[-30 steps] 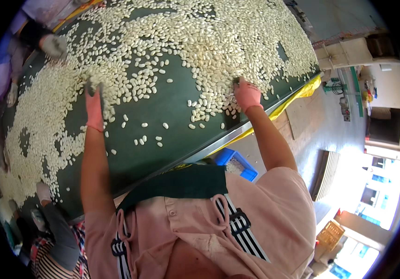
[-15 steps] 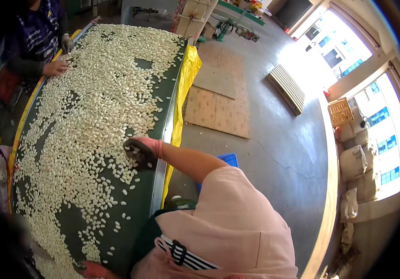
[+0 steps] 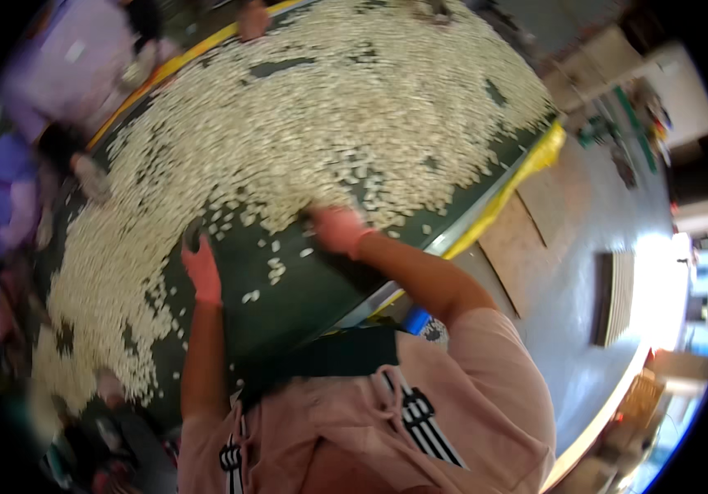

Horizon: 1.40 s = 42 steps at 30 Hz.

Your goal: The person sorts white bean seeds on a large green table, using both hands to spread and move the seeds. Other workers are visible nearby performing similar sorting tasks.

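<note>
A thick layer of white beans (image 3: 304, 115) covers much of a dark green sorting table (image 3: 280, 309). My left hand (image 3: 201, 270), in a pink glove with dark fingertips, is at the near edge of the beans. Its thumb and fingers stand apart, with nothing visible between them. My right hand (image 3: 341, 230), gloved the same way, reaches to the near edge of the layer further right. Motion blurs its fingers, so I cannot make out whether they hold any beans. A few loose beans (image 3: 276, 267) lie on the bare surface between my hands.
Across the table, co-workers' hands (image 3: 92, 179) are along the left edge, and another (image 3: 253, 20) is at the far side. Yellow sheeting (image 3: 506, 193) lines the right edge. Wooden boards (image 3: 502, 263) and a slatted pallet (image 3: 615, 298) lie on the floor.
My view has turned left, so the table now slants across it. My left hand has come up from the lower edge, and both hands are at the beans in front of me.
</note>
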Motion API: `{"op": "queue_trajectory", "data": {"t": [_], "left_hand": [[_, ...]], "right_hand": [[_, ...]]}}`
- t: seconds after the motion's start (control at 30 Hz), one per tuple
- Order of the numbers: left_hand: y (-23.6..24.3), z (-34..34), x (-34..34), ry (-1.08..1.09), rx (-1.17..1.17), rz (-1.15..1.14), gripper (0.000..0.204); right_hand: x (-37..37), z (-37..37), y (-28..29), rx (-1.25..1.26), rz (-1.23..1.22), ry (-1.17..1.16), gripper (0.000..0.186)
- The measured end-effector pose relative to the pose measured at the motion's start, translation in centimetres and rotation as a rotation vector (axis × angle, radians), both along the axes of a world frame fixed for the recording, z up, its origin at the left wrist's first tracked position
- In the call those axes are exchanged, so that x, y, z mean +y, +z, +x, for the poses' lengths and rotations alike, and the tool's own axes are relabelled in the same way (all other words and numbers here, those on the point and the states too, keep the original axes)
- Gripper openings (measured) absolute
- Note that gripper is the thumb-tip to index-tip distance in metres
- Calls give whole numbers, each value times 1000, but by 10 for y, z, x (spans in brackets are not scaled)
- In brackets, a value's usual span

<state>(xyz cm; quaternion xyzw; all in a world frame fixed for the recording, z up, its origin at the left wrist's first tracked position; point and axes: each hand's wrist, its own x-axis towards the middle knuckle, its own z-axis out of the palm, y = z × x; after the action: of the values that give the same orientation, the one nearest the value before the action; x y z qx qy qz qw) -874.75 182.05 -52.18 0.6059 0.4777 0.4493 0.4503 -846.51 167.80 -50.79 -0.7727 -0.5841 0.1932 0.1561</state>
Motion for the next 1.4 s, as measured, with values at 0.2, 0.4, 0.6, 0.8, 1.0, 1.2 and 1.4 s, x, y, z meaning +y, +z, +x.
{"op": "queue_trajectory", "data": {"t": [0.2, 0.4, 0.6, 0.8, 1.0, 1.2, 1.4], "left_hand": [[-9, -101, 143, 465, 624, 95, 64], [-36, -21, 214, 188, 484, -104, 72], [5, 110, 124, -531, 97, -90, 64], [4, -25, 127, 78, 112, 164, 35], [-53, -218, 149, 662, 789, -2, 72], [-18, -61, 69, 46, 801, 208, 71], [1, -37, -54, -484, 1033, 334, 78]], "right_hand": [[-4, 42, -15, -466, 310, -297, 31], [3, 39, -10, -518, 213, -334, 29], [10, 38, -12, -509, 204, -328, 29], [9, 33, -9, -496, 182, -347, 27], [14, 24, -3, -460, 155, -360, 26], [14, 23, 8, -435, 24, -424, 32], [-6, 2, 12, -107, 151, -675, 41]]}}
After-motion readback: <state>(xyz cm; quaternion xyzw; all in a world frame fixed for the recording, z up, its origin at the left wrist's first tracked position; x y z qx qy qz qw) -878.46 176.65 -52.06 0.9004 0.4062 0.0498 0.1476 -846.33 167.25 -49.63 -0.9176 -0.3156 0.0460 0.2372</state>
